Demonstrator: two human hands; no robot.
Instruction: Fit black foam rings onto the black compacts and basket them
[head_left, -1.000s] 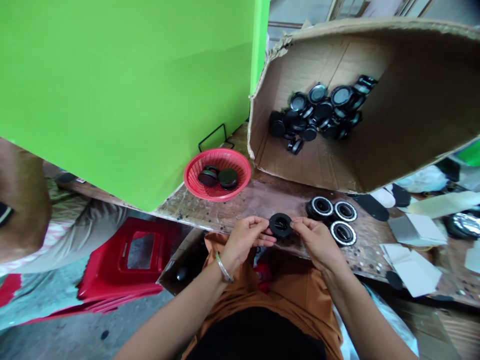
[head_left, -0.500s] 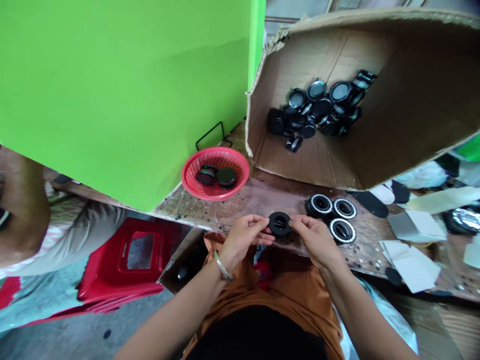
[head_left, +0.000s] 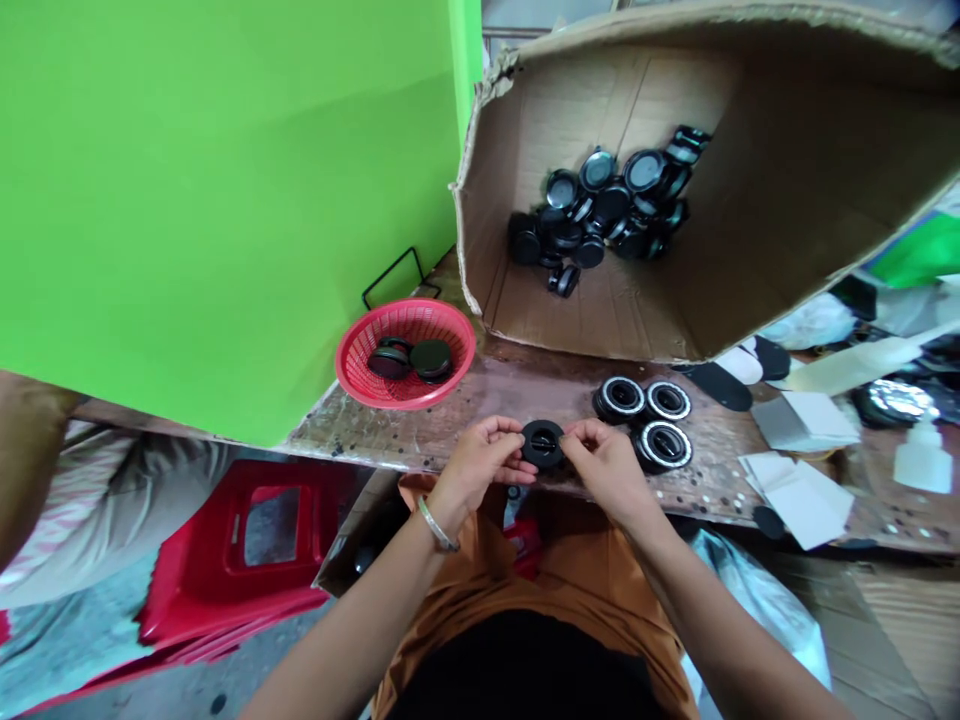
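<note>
Between my two hands is a black round disc (head_left: 541, 446) with a recessed middle and a bar across it. My left hand (head_left: 481, 462) pinches its left edge between thumb and fingers. On the opposite edge, my right hand (head_left: 609, 468) has its fingertips closed on the disc. The disc is over the front edge of the wooden table (head_left: 375, 440). Just right of my right hand stand three round black parts (head_left: 663, 446) with pale ring tops, grouped closely together.
A pink plastic basket (head_left: 349, 365) holds a few dark round parts. Behind, a cardboard box (head_left: 585, 335) on its side contains many black round parts. Left is a green panel (head_left: 225, 200), with a person's arm (head_left: 30, 450) beyond. White cards (head_left: 806, 500) and a bottle (head_left: 924, 458) lie right.
The view has shifted, so the table and its contents appear further left. Both hands keep the same grip on the disc, which now faces slightly more toward me.
</note>
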